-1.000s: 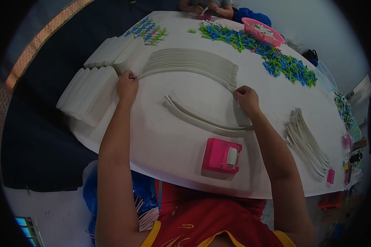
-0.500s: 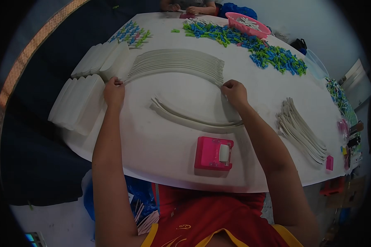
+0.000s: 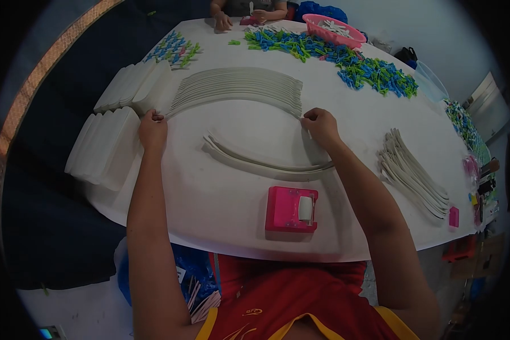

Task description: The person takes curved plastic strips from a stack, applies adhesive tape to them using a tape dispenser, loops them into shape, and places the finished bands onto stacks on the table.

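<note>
A row of curved grey-white strips (image 3: 238, 83) lies side by side on the white table. My left hand (image 3: 153, 130) is closed in a pinch at the left end of the nearest strip. At the right end of the same strip, my right hand (image 3: 321, 126) pinches with thumb and fingers together; the tip is partly hidden. A few loose curved strips (image 3: 255, 165) lie closer to me, their right ends running under my right forearm. Nearer the table edge stands a pink tape dispenser (image 3: 280, 209) with a white roll.
White plastic containers (image 3: 110, 144) stand at the left. A bundle of strips (image 3: 411, 175) lies right. Blue and green clips (image 3: 374, 73) are heaped at the back beside a pink basket (image 3: 334, 31). Another person's hands (image 3: 224, 22) are at the far edge.
Both my hands stay at the ends of the nearest strip, with little movement. The view has shifted slightly. Across the table, the other person's hands have moved apart, one holding up a small white piece.
</note>
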`<move>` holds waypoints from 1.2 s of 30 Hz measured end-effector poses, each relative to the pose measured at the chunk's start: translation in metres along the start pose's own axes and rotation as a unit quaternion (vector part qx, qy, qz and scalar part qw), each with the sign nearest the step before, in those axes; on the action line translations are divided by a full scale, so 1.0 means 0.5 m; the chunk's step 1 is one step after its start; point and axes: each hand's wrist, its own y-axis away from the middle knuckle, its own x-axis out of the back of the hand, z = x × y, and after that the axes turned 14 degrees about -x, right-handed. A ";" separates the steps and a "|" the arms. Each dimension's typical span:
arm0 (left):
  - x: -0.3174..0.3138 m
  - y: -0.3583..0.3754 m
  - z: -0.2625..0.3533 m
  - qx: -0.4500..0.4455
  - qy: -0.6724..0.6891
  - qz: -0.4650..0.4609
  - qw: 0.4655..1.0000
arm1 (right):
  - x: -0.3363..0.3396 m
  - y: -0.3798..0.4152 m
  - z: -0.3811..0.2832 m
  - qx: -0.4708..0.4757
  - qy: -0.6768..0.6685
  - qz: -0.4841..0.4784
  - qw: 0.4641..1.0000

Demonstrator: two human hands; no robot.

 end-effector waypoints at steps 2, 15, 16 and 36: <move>0.002 0.001 0.003 -0.002 -0.006 0.000 1.000 | 0.015 0.011 -0.001 0.005 0.006 -0.007 1.000; -0.002 0.017 -0.020 -0.023 0.053 0.093 0.994 | 0.268 0.464 -0.194 0.541 -0.127 -0.146 0.819; -0.006 0.026 -0.011 -0.023 0.069 0.106 0.992 | 0.287 0.510 -0.223 0.577 -0.165 -0.150 0.786; 0.165 0.432 0.283 -0.124 0.252 -0.111 0.953 | 0.247 0.453 0.111 0.324 -0.112 0.128 0.931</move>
